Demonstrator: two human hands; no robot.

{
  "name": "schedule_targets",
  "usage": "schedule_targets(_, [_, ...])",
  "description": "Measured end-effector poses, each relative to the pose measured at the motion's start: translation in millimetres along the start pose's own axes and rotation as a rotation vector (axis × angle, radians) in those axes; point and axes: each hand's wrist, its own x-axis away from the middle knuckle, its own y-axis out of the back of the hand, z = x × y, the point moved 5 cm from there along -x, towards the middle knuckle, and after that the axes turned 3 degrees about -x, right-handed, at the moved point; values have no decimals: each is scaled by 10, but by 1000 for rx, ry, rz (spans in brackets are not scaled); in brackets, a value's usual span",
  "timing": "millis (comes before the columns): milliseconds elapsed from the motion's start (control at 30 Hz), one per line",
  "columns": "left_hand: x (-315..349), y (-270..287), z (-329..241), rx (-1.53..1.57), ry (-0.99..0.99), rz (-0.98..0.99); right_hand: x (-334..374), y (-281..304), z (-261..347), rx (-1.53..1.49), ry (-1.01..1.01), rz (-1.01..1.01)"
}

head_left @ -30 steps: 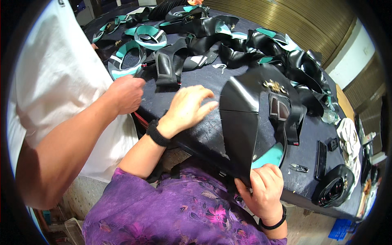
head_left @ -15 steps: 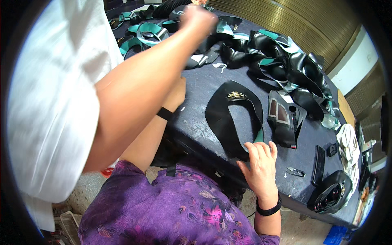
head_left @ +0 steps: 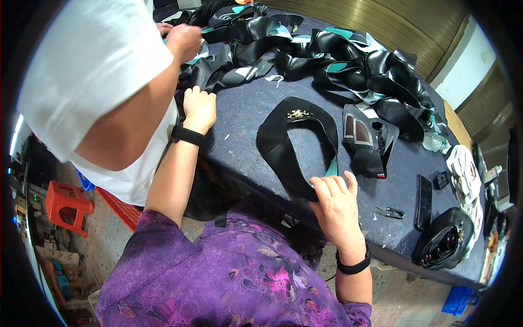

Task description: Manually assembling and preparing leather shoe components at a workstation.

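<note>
A black shoe upper (head_left: 278, 155) with a gold chain ornament (head_left: 298, 114) and a teal lining patch lies in an open loop on the table. My right hand (head_left: 336, 206) pinches its near end at the table edge, thumb below and some fingers raised. Farther left, my left hand (head_left: 200, 110) is closed at the lower end of a dark grey-black upper (head_left: 211, 68), its fingertips partly hidden. Just beyond, a co-worker's hand (head_left: 184, 42) is over the same pile of uppers. A folded black upper (head_left: 369, 155) with a brown-grey panel lies right of the loop.
Black uppers with teal linings (head_left: 376, 71) are heaped along the table's far side. Thread snips (head_left: 390, 212), a black phone-like slab (head_left: 423, 203), a rolled upper (head_left: 445, 240) and white cloth (head_left: 464, 177) lie at right. The co-worker in white stands close left, near a red stool (head_left: 68, 207).
The co-worker's arm has drawn back leftward, uncovering my left hand, which has moved left to the grey-black upper. My right hand stays at the ornamented upper. The whole view has shifted slightly.
</note>
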Motion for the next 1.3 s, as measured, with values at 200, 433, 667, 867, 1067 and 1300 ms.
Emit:
schedule_targets(200, [18,-111,57,128,72,-29,51,48,58,-6,62,-24])
schedule_targets(433, [110,-174,84,210,16,-3,187,318,186,-209,113,-54])
schedule_targets(667, [67,-128,38,78,-17,-132,251,295,193,-245,129,-55])
schedule_targets(867, [-2,-113,74,148,116,47,285,285,179,-245,132,-81])
schedule_targets(1067, [371,785,-226,808,-394,-449,403,543,-64,-511,-3,-219])
schedule_targets(1300, [829,1330,-1066,1288,-954,-324,694,963,-167,-1183,-247,-790])
